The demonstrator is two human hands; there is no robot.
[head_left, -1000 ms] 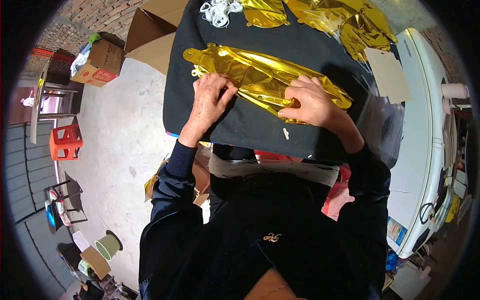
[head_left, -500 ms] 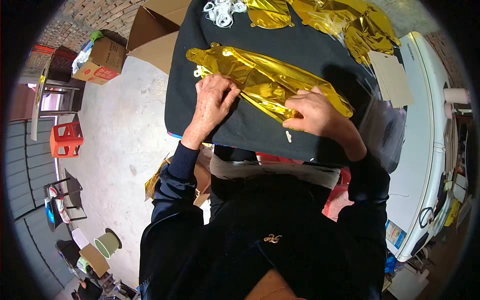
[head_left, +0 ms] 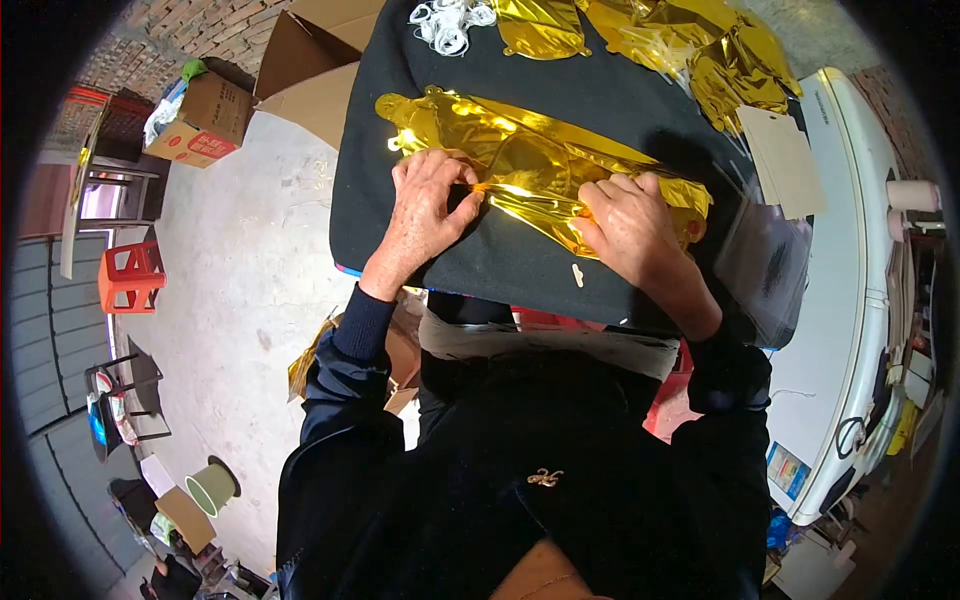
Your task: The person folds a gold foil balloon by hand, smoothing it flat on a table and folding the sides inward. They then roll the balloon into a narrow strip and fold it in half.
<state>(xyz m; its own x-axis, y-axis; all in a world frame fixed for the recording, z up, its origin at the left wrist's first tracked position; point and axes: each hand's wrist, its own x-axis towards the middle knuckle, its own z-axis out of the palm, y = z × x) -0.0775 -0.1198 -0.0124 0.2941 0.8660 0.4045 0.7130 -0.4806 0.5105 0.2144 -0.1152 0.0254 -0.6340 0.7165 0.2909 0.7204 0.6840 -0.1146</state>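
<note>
A shiny gold foil piece [head_left: 540, 150] lies slantwise across the black-covered table [head_left: 400, 245], with small rounded tabs at its left end. My left hand [head_left: 430, 200] pinches its near edge between thumb and fingers, left of the middle. Farther right, my right hand [head_left: 628, 220] grips the same edge, its fingers curled over the foil. Between both hands the edge is drawn into creases. Just below the foil lies a small pale tab [head_left: 577, 275].
White string [head_left: 448, 28] and more gold foil [head_left: 540, 25] lie along the table's far side. Beige cards [head_left: 782, 160] and clear plastic sheets [head_left: 765, 260] are at the right. An open cardboard box [head_left: 310, 75] stands beyond the table's left edge.
My right hand has closed more over the foil and turned slightly. The foil's right end has spread and shifted, and the near edge between my hands looks more tightly creased.
</note>
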